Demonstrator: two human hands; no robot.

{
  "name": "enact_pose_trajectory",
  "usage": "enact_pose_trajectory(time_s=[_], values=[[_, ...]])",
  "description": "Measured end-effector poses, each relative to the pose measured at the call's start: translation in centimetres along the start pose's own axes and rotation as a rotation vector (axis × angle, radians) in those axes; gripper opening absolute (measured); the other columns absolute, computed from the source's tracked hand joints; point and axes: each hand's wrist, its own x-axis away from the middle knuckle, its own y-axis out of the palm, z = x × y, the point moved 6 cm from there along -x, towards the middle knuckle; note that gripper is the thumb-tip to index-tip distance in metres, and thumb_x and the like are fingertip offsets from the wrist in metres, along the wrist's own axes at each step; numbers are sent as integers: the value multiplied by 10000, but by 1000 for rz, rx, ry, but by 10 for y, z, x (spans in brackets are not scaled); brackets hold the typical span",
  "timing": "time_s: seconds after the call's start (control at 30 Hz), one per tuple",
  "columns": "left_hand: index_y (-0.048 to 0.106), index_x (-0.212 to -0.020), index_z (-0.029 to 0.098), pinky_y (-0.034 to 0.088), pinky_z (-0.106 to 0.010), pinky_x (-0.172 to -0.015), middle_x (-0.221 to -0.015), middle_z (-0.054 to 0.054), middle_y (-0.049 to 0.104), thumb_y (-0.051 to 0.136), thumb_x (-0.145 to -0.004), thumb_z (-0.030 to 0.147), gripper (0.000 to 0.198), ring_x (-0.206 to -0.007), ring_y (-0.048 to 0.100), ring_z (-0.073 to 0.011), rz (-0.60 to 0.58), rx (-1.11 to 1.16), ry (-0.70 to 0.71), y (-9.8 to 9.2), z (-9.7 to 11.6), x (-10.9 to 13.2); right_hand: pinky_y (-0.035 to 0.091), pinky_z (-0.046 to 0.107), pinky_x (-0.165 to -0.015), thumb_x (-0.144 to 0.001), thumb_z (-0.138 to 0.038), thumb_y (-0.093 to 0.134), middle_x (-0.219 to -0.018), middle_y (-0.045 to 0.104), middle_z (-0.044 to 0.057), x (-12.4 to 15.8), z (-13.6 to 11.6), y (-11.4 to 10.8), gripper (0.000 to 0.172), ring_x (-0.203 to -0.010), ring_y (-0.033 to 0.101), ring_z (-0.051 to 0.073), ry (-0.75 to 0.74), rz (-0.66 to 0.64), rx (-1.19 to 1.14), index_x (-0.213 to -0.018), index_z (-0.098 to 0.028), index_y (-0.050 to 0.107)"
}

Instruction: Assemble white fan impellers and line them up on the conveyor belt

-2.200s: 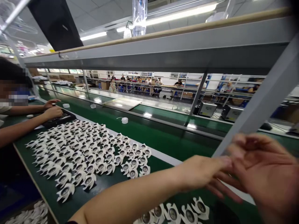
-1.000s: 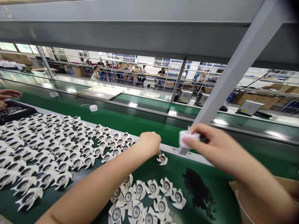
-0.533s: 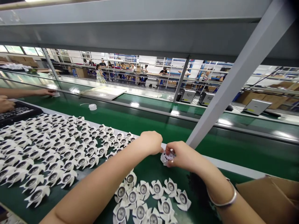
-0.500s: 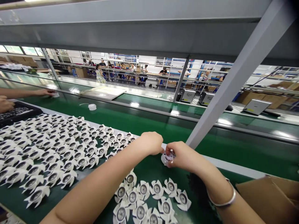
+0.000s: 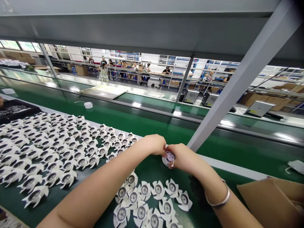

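Note:
Between my hands, a white round plastic part (image 5: 168,161) with a short white lead is held just above the green surface. My right hand (image 5: 182,157) grips it from the right, thumb below and fingers above. My left hand (image 5: 154,144) is curled at its left edge, fingertips against it and mostly hidden behind the hand. White fan impellers (image 5: 144,189) with dark ringed hubs lie in a small group just in front. A far larger spread of fan impellers (image 5: 51,158) covers the surface to the left.
A green conveyor belt (image 5: 133,122) runs behind, carrying a white part with a wire (image 5: 88,105) and another white piece (image 5: 296,166) at right. A grey post (image 5: 228,85) slants down near my right hand. A cardboard box (image 5: 266,199) stands at right; a black tray (image 5: 16,109) at left.
A co-worker's hand at the far left has drawn back, leaving a white piece on the belt. Another white piece has appeared at the right edge. My hands stay at the round part.

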Motion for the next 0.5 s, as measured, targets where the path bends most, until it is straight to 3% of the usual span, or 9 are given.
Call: enact_pose_trajectory(time_s=[0.13,0.3,0.43,0.5], values=[[743,-1015,234,498,-303,-696,-1036,-68,744,706,-765,456,337,-879,679,-241,0,10,-45,3,-6,-4,325,260,-584,-630,-151,775,-841,715,48,-2,-2,1,286,-777,648,212,-39,-9,23,-909,-197,733],[737,-980,260,493,-264,-681,-996,-19,754,708,-743,526,357,-871,685,-206,-4,21,-61,6,-11,-7,331,256,-590,-620,-219,805,-830,721,39,0,-1,0,299,-782,649,210,-75,6,19,-914,-217,753],[732,-1000,243,530,-316,-750,-1061,-73,742,723,-723,549,413,-954,692,-270,71,-44,-145,-1,-5,5,378,253,-593,-599,-246,813,-805,722,35,2,1,-2,308,-764,664,218,-116,37,15,-902,-230,761],[726,-1017,201,541,-367,-796,-1100,-133,726,684,-783,493,377,-1005,685,-313,127,-89,-199,-7,-1,13,442,253,-640,-599,-262,818,-877,736,30,0,6,-4,393,-825,683,233,-124,75,0,-987,-257,755]])
